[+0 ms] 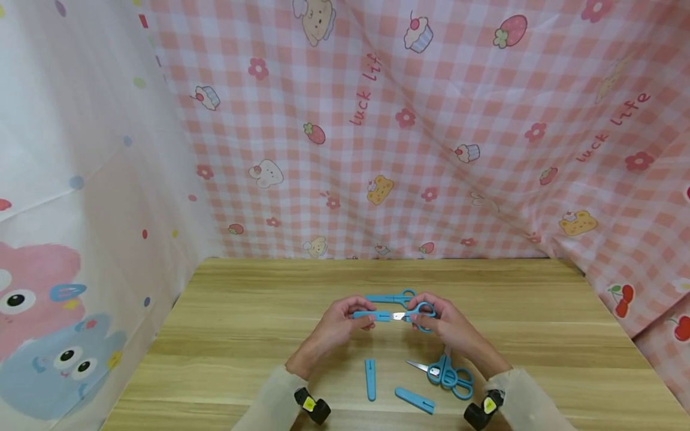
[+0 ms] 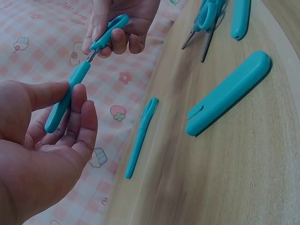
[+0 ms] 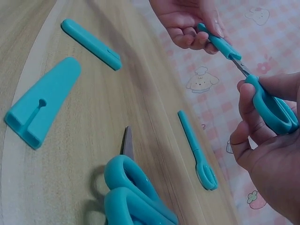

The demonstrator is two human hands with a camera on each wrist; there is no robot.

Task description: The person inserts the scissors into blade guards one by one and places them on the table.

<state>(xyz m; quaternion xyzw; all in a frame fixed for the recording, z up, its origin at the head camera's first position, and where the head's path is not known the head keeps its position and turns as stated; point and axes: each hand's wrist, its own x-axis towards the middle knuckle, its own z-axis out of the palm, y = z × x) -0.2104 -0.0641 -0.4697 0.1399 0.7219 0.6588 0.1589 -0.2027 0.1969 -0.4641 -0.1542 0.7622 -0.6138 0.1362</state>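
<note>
My left hand pinches a blue blade cover between thumb and fingers. By its blue handles, my right hand grips a pair of scissors. The scissors' blades reach into the cover's mouth, with a short stretch of bare metal showing between cover and handles. Both hands are raised over the table, facing each other. Behind them lies a covered pair of scissors. Nearer the right forearm are uncovered scissors, their blue handles bunched and bare blades pointing left and away.
Two loose blue covers lie on the wooden table: an upright-lying one and a slanted one to its right. A pink checked cloth hangs behind the table, and a white printed cloth hangs at the left.
</note>
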